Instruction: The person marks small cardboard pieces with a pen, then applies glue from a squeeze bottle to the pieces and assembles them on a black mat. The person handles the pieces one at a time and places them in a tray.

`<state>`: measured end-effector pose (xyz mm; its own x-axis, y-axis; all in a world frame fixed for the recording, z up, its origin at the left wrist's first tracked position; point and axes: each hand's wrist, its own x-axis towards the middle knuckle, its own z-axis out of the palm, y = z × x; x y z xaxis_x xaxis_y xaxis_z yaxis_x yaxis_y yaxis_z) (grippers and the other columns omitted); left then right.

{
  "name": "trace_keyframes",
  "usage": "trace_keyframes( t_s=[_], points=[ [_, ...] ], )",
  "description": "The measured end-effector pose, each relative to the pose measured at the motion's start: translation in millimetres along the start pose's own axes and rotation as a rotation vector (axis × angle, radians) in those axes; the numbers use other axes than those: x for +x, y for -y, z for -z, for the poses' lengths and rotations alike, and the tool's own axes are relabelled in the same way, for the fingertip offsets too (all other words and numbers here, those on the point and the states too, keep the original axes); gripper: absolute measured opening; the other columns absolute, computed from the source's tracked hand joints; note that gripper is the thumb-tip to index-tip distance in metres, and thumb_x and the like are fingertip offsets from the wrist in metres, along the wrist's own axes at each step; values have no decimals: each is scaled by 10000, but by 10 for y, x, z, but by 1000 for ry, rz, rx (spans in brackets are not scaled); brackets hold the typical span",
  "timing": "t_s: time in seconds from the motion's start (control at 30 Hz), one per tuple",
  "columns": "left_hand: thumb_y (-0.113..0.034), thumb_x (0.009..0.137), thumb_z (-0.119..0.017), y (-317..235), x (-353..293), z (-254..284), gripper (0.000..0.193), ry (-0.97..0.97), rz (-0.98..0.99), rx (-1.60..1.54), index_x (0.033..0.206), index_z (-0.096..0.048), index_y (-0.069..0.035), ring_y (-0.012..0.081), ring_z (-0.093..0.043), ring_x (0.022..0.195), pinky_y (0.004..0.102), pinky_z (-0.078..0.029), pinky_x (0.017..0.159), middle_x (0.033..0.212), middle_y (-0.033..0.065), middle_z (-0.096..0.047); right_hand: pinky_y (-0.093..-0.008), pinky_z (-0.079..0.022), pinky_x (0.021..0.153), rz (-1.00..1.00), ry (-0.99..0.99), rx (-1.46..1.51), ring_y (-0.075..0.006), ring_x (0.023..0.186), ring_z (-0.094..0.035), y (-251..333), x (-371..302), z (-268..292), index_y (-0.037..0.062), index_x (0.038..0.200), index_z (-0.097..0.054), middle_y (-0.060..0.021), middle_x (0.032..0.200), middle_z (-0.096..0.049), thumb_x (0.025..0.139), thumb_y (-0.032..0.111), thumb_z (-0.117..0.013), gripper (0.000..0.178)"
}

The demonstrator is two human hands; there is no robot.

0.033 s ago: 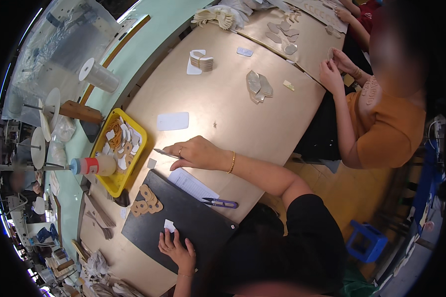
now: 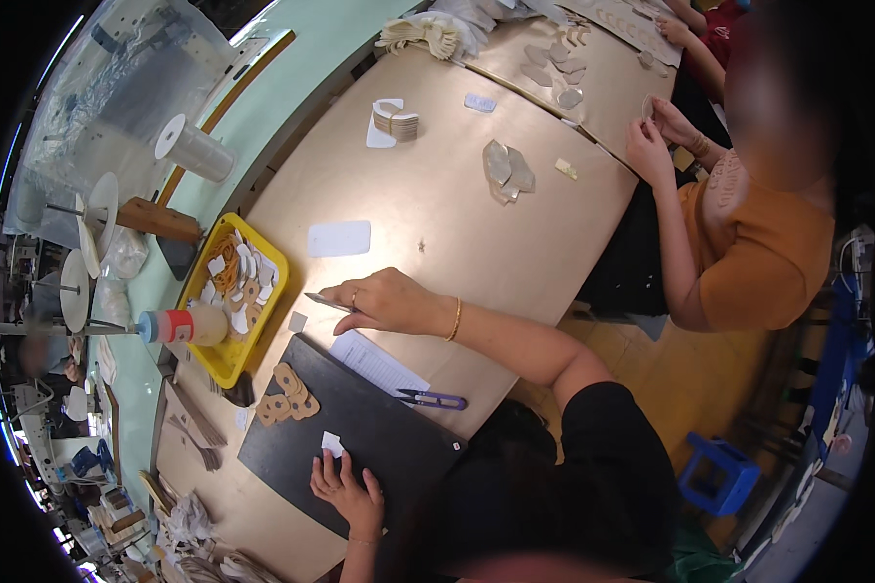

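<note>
My right hand (image 2: 384, 297) is closed around a thin, pointed metal tool (image 2: 327, 302), whose exact kind I cannot make out; it is held over the table near the yellow tray. Spread on a black board (image 2: 360, 403), my left hand (image 2: 350, 494) lies flat, its fingertips touching a small white piece (image 2: 332, 444). Several brown pieces with dark round marks (image 2: 288, 394) sit in a loose pile on the board. Between my hands, a white printed sheet (image 2: 374, 361) is partly on the board, with purple thread snips (image 2: 434, 398) by its end.
The yellow tray (image 2: 231, 367) holds rubber bands and cut pieces; a glue bottle (image 2: 185, 325) leans across its rim. A white card (image 2: 339, 238), banded brown pieces (image 2: 396, 121) and clear plastic shapes (image 2: 508, 171) lie farther off. A co-worker (image 2: 749, 228) sits at the right.
</note>
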<state>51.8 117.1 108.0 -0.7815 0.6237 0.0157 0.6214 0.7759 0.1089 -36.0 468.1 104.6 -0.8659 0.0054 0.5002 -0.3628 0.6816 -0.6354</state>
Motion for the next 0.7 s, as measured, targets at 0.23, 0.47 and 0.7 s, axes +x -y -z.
trace_keyframes(
  t_s=[0.23, 0.47, 0.7],
  points=[
    [-204, 827, -571, 26, 53, -58, 458, -36, -35, 2, 1254, -476, -67, 398, -264, 1319, 580, -195, 1038, 1413, 183, -347, -314, -507, 559, -10, -147, -5, -225, 568, -605, -92, 60, 48, 67, 1264, -545, -96, 824, -662, 775, 402, -682, 608],
    [-201, 824, -567, 2, 68, -14, 479, -25, -39, 10, 1271, -461, -69, 397, -264, 1322, 583, -193, 1041, 1409, 189, -348, -333, -494, 496, -133, 0, 16, -245, 467, -566, -7, 53, 106, 205, 1411, -393, -70, 669, -635, 850, 408, -617, 638],
    [-215, 815, -582, -28, 91, -17, 473, -33, 4, -37, 1258, -493, -75, 388, -278, 1317, 566, -190, 1055, 1392, 174, -373, -261, -530, 578, -310, -16, 1008, -132, 618, -651, -34, 15, 124, -2, 1075, -554, -91, 845, -677, 866, 39, -442, 241]
  ],
)
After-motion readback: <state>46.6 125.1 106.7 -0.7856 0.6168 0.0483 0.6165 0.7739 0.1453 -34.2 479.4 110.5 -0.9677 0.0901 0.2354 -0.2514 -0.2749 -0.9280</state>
